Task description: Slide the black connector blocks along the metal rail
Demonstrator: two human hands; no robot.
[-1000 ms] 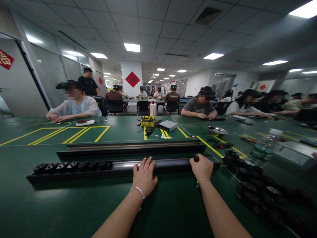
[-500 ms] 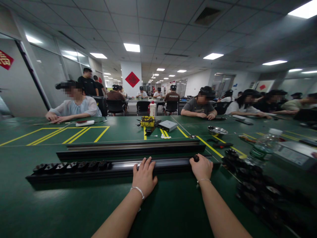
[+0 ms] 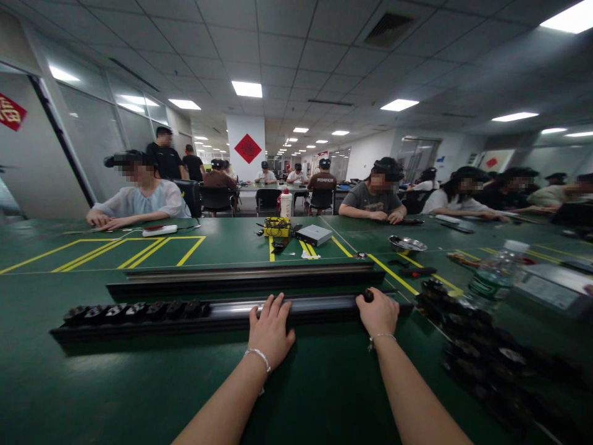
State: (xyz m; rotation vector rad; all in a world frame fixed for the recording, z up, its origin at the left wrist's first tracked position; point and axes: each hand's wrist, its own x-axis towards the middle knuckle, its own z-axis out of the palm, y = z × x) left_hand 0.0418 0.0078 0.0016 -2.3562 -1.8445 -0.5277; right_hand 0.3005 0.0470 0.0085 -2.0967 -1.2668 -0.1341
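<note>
A long black rail (image 3: pixel 324 307) with a shiny metal inner strip lies across the green table before me. Several small black parts with metallic tops (image 3: pixel 137 310) sit in a row in its left half. My left hand (image 3: pixel 272 330) rests on the middle of the rail, fingers spread and holding nothing. Near the rail's right end my right hand (image 3: pixel 380 316) is closed around a small black part (image 3: pixel 368 296), mostly hidden by the fingers; its exact kind I cannot make out. Behind this rail lies a second long black rail (image 3: pixel 250 283).
Many loose black parts (image 3: pixel 482 346) are heaped to my right, beside a plastic bottle (image 3: pixel 495 275). Further back are a metal bowl (image 3: pixel 407 245), a grey box (image 3: pixel 314 235) and a yellow item with black cables (image 3: pixel 277 227). Other people sit across the table.
Both hands keep their places on the rail, and the black parts in it stay put. Only a very slight shift of the view shows.
</note>
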